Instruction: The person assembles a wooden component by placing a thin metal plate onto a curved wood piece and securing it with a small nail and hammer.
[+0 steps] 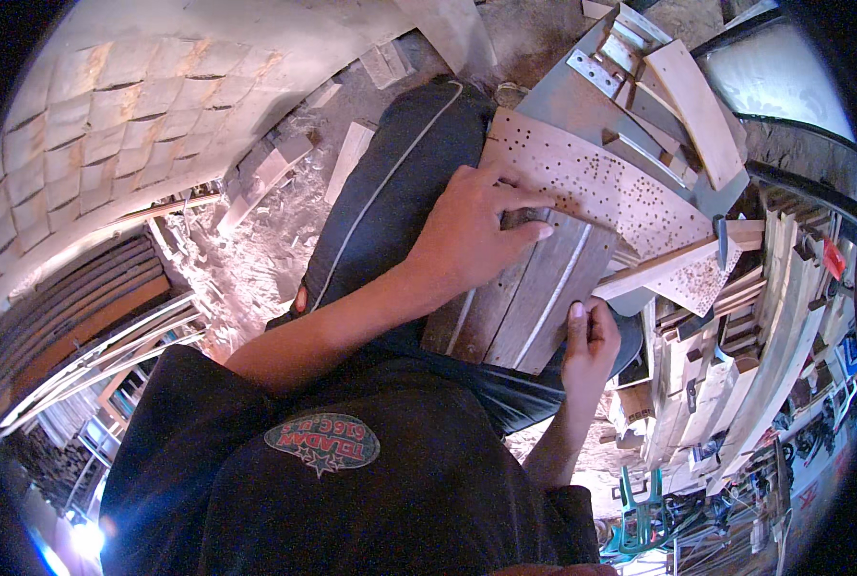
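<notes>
A dark brown wooden panel, built of slats with pale lines between them, lies tilted across my lap. My left hand is over its far left part, thumb on the face and bent index finger at the far edge; the other fingers are partly hidden. At the panel's right edge my right hand grips with the thumb along the side and fingers curled in. Just beyond the panel is a light board dotted with many small holes. A pale wooden strip lies across that board's right end.
A grey surface at the far right carries wood offcuts and a metal hinge plate. Long planks are stacked on the right. Shavings cover the floor on the left. A green chair stands at lower right.
</notes>
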The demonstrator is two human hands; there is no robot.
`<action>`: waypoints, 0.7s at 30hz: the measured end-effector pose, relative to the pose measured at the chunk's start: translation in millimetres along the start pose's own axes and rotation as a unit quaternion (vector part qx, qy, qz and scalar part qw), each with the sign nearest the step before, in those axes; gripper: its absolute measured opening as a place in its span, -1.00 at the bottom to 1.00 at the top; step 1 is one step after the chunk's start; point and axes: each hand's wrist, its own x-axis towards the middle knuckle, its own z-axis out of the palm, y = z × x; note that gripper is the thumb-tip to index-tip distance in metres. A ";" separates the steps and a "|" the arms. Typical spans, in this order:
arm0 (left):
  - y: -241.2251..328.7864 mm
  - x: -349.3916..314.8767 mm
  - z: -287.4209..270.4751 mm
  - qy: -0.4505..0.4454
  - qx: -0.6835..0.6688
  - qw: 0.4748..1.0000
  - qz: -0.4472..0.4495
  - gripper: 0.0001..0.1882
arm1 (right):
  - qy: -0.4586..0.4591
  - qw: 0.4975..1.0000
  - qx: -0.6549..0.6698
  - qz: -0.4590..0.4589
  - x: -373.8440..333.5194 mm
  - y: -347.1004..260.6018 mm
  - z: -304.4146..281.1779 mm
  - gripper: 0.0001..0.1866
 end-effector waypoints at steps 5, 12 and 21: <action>-5.9 0.1 3.4 0.018 -0.026 0.999 0.024 -0.69 | -0.012 1.000 -0.008 -0.001 2.5 1.6 -4.5 -0.78; -6.8 -0.7 2.3 0.005 -0.028 0.999 0.025 -0.66 | -0.011 1.000 -0.007 -0.005 -0.6 -2.8 -0.7 -0.81; -4.0 -1.4 0.5 0.009 0.003 0.999 0.052 -0.67 | -0.024 1.000 -0.001 -0.017 1.0 4.2 -3.6 -0.80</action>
